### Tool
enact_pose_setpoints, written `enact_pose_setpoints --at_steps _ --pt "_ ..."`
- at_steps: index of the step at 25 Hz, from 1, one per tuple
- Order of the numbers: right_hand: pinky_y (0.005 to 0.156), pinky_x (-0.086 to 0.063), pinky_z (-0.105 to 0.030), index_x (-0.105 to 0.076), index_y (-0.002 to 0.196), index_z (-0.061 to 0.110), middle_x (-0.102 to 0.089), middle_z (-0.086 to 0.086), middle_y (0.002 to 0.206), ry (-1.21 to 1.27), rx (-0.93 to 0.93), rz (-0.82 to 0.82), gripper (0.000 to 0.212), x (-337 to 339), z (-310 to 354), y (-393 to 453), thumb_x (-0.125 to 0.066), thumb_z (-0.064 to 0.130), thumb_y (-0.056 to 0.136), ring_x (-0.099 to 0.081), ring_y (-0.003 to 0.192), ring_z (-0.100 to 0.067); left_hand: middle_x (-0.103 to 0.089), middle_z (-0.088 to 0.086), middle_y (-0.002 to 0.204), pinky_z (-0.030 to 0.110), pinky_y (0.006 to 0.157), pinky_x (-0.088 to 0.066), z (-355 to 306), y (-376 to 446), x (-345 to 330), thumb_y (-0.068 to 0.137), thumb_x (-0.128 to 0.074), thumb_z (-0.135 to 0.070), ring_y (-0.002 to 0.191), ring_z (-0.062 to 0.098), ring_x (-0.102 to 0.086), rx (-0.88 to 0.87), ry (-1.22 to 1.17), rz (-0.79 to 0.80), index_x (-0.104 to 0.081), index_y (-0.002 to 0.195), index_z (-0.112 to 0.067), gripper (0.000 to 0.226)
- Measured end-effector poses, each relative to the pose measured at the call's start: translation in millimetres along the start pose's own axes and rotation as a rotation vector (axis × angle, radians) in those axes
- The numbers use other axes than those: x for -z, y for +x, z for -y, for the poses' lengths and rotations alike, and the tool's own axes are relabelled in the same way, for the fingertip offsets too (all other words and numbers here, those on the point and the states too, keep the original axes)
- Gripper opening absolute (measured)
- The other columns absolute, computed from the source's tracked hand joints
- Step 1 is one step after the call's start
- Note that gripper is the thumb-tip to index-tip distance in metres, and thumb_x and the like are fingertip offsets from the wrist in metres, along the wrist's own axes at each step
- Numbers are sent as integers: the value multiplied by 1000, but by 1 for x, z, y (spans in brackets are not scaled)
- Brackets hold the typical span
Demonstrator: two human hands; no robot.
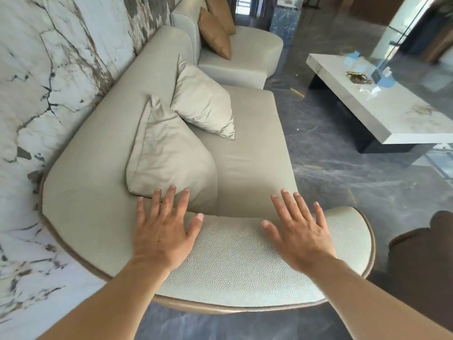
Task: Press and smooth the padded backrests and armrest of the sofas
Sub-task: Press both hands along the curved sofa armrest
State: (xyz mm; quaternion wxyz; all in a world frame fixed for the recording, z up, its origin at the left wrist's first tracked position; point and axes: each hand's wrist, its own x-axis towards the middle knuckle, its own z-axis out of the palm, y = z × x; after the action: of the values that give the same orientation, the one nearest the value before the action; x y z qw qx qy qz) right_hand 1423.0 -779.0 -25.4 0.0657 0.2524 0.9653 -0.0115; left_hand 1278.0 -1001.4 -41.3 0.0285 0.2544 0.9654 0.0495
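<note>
Armrest [235,261]: pebbled pad lying directly beneath both palms, long axis running crosswise from left hand [163,231] to right hand [300,235]. Both hands flat, fingers spread, holding nothing. Backrest [98,143]: beyond the left hand, nearer it.

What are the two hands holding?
Nothing. The left hand and right hand are open and flat, fingers spread over the padded armrest, not gripping it.
</note>
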Motion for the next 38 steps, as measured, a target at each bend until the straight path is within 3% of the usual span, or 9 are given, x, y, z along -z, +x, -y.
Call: enact_pose_setpoints --at_steps 7,10,19,24,28,31,38 --pt "115 16 -42 9 151 35 20 14 159 89 -7 -2 83 -24 6 -53 15 72 77 21 144 -10 -9 -3 163 50 119 3 -9 -45 -15 79 8 -68 149 23 0 -20 14 19 -7 152 -32 83" --pt "116 14 -41 15 148 37 15 14 160 142 3 -44 76 -41 13 -70 12 73 81 19 145 -9 -7 -4 163 48 119 5 -8 -53 -20 77 10 -70 149 22 2 -29 7 1 -9 152 -32 86" --pt "117 6 -42 -8 153 27 -7 8 162 152 55 -164 85 -52 13 -74 6 72 82 3 147 -14 -17 -1 162 49 119 0 -12 -63 -29 79 -1 -72 149 22 -7 -65 24 -114 -21 149 -28 85" --pt "118 4 -42 -11 153 28 -12 10 162 139 63 -222 81 -56 17 -69 3 71 85 -2 148 -12 -22 -3 160 50 119 -3 -18 -59 -34 84 -6 -66 148 21 -13 -75 17 -159 -28 147 -30 76" --pt "118 -7 -45 -27 150 26 -29 6 157 130 49 -339 76 -66 19 -64 -6 68 90 -19 146 -15 -40 0 151 53 115 -17 -19 -58 -38 87 -19 -59 140 25 -30 -79 45 -222 -39 141 -27 66" --pt "116 -18 -50 -39 145 20 -41 0 151 133 61 -383 70 -67 19 -65 -18 63 93 -31 142 -21 -42 2 150 53 114 -20 -20 -57 -37 87 -21 -58 139 27 -32 -77 59 -209 -41 140 -25 66" --pt "111 -26 -53 -46 142 16 -47 -3 147 110 76 -439 68 -65 16 -49 -25 58 92 -38 138 -24 -47 4 145 54 112 -23 -22 -45 -34 86 -25 -57 137 29 -36 -82 56 -220 -45 137 -22 65"
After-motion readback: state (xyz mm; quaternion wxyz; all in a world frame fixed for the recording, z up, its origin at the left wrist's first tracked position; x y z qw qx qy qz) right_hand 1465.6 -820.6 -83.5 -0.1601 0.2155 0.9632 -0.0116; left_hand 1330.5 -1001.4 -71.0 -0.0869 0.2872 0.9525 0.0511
